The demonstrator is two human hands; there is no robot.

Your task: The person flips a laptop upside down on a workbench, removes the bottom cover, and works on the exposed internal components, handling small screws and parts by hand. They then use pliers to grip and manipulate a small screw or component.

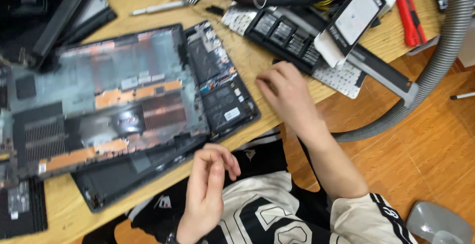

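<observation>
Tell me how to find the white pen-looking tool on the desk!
Start at the big open laptop shell on the wooden desk. Look just past its far edge: a thin white stick-shaped tool lies alone on bare wood, the only pale slim thing there.

My right hand (284,93) rests on a bare strip of the wooden table (257,66); the opened laptop base (123,110) blocks it on the left, the black bit tray (287,34) and keyboard (341,76) crowd behind. The grey vacuum hose (440,56) bars the right. My left hand (208,189) hangs over my lap, just off the table's near edge, with open air around it.
</observation>
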